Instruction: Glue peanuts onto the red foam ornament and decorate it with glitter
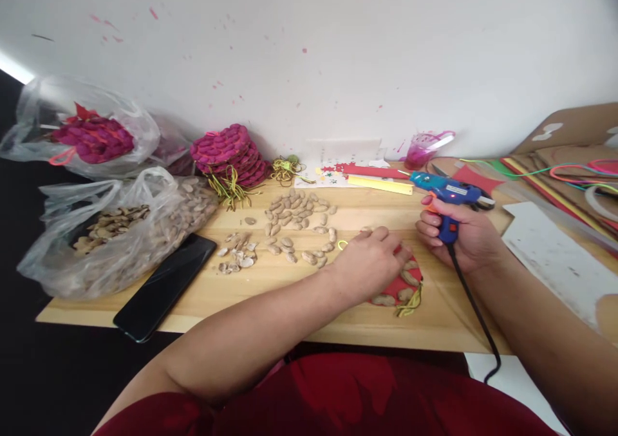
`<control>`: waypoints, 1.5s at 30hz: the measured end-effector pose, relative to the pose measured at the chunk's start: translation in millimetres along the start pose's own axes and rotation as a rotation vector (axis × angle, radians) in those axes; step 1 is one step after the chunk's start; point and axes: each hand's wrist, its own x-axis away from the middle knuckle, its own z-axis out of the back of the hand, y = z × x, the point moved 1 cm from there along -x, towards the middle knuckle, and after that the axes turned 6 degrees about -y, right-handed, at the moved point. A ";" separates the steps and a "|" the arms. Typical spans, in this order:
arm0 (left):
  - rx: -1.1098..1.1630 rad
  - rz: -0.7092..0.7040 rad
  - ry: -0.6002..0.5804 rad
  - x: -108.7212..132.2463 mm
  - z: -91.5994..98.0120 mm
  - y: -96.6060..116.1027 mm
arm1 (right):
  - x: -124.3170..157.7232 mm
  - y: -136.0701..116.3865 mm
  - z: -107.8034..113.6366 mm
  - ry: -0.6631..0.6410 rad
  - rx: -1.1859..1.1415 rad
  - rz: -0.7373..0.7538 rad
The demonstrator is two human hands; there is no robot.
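Observation:
My right hand grips a blue hot glue gun above the tabletop, its teal nozzle pointing left and its black cord hanging down. My left hand lies over a round red piece with peanuts set on it. Its fingers curl down and the fingertips are hidden, so what they pinch does not show. A yellow-green tassel hangs from the red piece's lower right, and a small yellow loop shows at its left. Several loose peanuts lie to the left of my left hand.
Broken shells and a black phone lie left, near clear bags of peanuts. Behind stand a stack of magenta peanut discs, a yellow ruler and a stained plastic cup. White board and coloured cords lie right.

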 end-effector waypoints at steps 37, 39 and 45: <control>0.016 0.000 0.018 -0.4 0.0 -1.7 | -6.2 4.9 6.9 0.050 -0.016 -0.013; 0.023 0.001 0.014 -0.4 0.6 -1.8 | -5.9 5.0 7.6 0.051 -0.015 -0.008; 0.036 0.008 -0.009 -0.9 1.3 -0.9 | -7.0 5.4 11.9 0.037 -0.016 -0.014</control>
